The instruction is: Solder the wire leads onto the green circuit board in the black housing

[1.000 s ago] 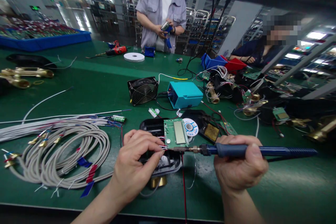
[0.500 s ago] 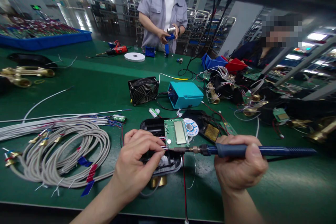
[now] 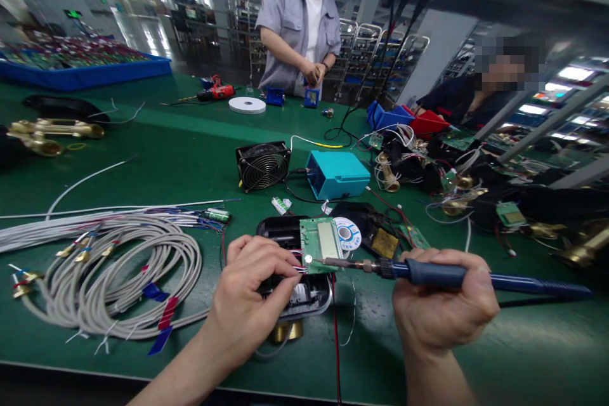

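My right hand [image 3: 442, 304] is closed round the blue handle of a soldering iron [image 3: 438, 271], its tip pointing left over the lower part of a green circuit board [image 3: 310, 244]. The board carries a grey display and rests on an open black housing [image 3: 304, 295] with a brass fitting [image 3: 288, 330] below it. At the board's left edge my left hand [image 3: 254, 276] pinches thin wires [image 3: 299, 268] between thumb and fingers. A reel of solder wire [image 3: 349, 233] lies just right of the board. Whether the tip touches the board I cannot tell.
Coiled grey cables [image 3: 157, 266] lie at left. Behind the board stand a black fan [image 3: 263, 167] and a turquoise soldering station [image 3: 337, 174]. Wired brass parts [image 3: 390, 177] crowd the right side. Across the table a person in a grey shirt [image 3: 295, 25] stands; another person sits at right.
The soldering iron's tip has risen from the board's lower edge onto its face; my right hand moved slightly right and down. The person opposite no longer holds the silver and blue part.
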### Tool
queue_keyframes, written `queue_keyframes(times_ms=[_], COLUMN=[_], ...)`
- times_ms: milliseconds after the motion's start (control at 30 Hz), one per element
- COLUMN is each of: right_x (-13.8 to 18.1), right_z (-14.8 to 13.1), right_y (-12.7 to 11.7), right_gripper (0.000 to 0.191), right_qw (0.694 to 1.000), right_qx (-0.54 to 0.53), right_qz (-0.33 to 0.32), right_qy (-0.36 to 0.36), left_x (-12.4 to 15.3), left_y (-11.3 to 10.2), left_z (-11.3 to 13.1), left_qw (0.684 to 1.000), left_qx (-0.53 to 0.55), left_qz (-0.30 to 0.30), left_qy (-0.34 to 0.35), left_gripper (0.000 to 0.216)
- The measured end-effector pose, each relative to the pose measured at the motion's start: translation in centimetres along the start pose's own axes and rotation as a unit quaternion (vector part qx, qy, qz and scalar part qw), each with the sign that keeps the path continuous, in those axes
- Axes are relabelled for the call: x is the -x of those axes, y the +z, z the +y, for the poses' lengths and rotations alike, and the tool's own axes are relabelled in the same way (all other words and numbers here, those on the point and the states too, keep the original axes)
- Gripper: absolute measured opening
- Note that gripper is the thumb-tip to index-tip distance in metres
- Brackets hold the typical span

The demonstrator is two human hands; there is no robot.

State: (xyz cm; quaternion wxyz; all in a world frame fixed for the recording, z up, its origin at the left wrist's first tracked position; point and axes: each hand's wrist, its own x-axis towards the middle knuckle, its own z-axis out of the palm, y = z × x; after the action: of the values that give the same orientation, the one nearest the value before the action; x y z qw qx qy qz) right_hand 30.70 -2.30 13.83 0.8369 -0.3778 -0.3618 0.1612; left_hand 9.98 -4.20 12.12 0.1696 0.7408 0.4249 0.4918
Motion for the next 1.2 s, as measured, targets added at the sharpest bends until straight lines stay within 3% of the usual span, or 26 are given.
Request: queue_keyframes(times_ms=[100, 267, 533, 767, 1000, 1200], right_x=[0.1, 0.8, 1.9, 2.3, 2.5, 2.7], right_z=[0.3, 1.1, 2.3, 2.8, 3.2, 3.6], right_y=[-0.4, -0.6, -0.9, -1.1, -1.3, -1.3], right_gripper=[0.022, 0.021, 0.034, 0.043, 0.039, 0.04], right_qw=[0.999, 0.969, 0.913, 0.88, 0.877, 0.881], right_qx=[0.025, -0.02, 0.106, 0.2, 0.174, 0.144], right_qz=[-0.039, -0.245, -0.393, -0.432, -0.445, -0.446], right_qy=[-0.004, -0.011, -0.007, -0.003, 0.061, 0.068], left_x=[-0.1, -0.1, -0.1, 0.0, 0.2, 0.1], left_y=[0.0, 0.0, 0.0, 0.2, 0.1, 0.1], left_z=[0.1, 0.1, 0.0, -0.2, -0.1, -0.1], left_qw=[1.0, 1.0, 1.0, 1.0, 1.0, 1.0], left_qx=[0.0, 0.0, -0.006, -0.009, -0.012, -0.016], left_qz=[0.0, 0.002, -0.001, -0.005, -0.006, -0.006], left_qy=[0.001, -0.002, 0.0, -0.003, 0.005, 0.004], left_gripper=[0.017, 0.017, 0.017, 0.017, 0.017, 0.018])
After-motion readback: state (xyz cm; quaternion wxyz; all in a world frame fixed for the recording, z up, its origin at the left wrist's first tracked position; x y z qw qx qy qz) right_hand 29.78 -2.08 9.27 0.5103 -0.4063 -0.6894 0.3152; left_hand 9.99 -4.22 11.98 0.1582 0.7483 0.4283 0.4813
